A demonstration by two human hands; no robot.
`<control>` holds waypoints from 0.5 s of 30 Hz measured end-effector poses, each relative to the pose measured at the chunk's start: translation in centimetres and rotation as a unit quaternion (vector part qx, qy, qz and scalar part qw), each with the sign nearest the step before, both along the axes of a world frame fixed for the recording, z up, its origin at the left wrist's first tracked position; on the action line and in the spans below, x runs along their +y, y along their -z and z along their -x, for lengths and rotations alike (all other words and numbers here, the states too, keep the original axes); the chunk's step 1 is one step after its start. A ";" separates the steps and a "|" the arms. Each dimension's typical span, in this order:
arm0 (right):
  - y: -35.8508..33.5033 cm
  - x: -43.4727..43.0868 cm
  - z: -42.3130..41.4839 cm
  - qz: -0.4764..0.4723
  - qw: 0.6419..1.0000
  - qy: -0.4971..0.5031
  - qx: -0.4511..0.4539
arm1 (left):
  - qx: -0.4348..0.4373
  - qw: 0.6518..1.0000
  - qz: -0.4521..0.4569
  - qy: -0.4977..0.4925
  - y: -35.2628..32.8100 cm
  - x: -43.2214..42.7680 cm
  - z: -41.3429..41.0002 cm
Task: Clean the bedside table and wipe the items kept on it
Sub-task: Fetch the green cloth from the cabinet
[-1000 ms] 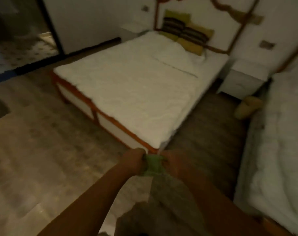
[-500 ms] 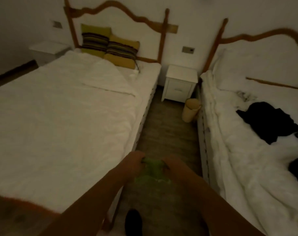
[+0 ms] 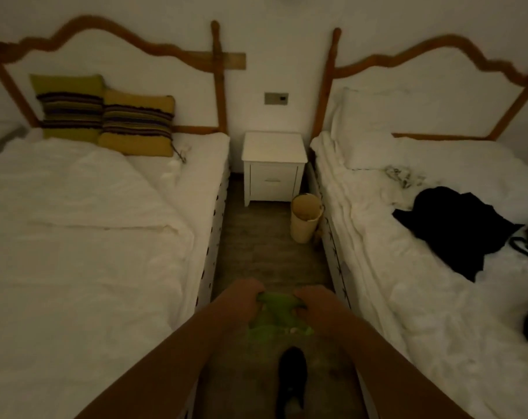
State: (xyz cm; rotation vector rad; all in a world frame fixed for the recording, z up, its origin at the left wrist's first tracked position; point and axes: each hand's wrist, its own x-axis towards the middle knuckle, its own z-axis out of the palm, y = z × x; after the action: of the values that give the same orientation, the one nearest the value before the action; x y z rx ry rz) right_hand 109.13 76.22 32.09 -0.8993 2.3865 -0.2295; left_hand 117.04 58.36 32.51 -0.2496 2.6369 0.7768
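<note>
A white bedside table (image 3: 274, 146) with one drawer stands against the far wall between two beds; its top looks bare. Low in the middle of the view, my left hand (image 3: 241, 297) and my right hand (image 3: 314, 302) both grip a crumpled green cloth (image 3: 276, 313) held between them. The hands are well short of the table, above the floor of the aisle.
A narrow wood-floor aisle runs between the left bed (image 3: 90, 222) and the right bed (image 3: 423, 237). A beige waste bin (image 3: 305, 217) stands on the floor right of the table. Black clothing (image 3: 456, 228) lies on the right bed. My dark shoe (image 3: 291, 373) shows below.
The view has swung from the foot of the left bed to face straight down the aisle at the bedside table. Both hands keep hold of the green cloth.
</note>
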 end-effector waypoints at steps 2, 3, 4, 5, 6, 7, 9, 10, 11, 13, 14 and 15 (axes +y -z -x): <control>0.5 -1.6 6.5 0.018 1.000 -0.014 0.008 | -0.008 1.000 0.007 0.000 0.0 -1.7 6.3; 0.4 -2.4 9.6 0.021 0.999 -0.022 0.008 | -0.006 1.000 0.007 -0.002 0.0 -2.5 9.1; 0.2 -3.1 12.4 0.021 0.999 -0.029 0.006 | -0.003 1.000 0.005 -0.004 -0.2 -3.2 11.5; -0.1 -3.9 15.1 0.019 0.999 -0.036 0.001 | -0.004 1.000 0.009 -0.005 -0.5 -3.9 13.8; -0.3 -4.9 17.8 0.023 0.999 -0.043 -0.001 | -0.006 1.000 0.012 -0.007 -0.8 -4.8 16.1; -0.7 -5.7 20.3 0.027 0.998 -0.050 0.002 | -0.009 1.000 0.020 -0.009 -1.2 -5.7 18.4; -1.5 -7.5 25.1 0.033 0.998 -0.050 0.002 | -0.014 0.999 0.018 -0.029 -1.8 -7.5 22.9; -1.8 -8.5 27.4 0.034 0.998 -0.055 0.008 | -0.008 0.999 0.017 -0.035 -2.1 -8.4 25.0; -2.1 -9.7 29.8 0.029 0.997 -0.063 0.013 | -0.003 0.999 0.017 -0.043 -2.3 -9.5 27.1; -2.5 -12.4 34.1 0.020 0.996 -0.084 0.024 | 0.003 0.998 0.014 -0.057 -2.3 -11.6 30.8; -2.6 -13.6 35.9 0.018 0.996 -0.088 0.027 | 0.005 0.998 0.011 -0.061 -2.3 -12.7 32.4; -2.7 -15.2 38.1 0.017 0.995 -0.092 0.029 | 0.006 0.998 0.009 -0.065 -2.1 -14.1 34.3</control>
State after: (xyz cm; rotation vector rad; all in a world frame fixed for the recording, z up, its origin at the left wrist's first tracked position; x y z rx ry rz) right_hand 71.07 61.06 34.76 -1.1495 2.3412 -0.1754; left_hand 82.71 44.24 34.63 -0.4256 2.6605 0.7989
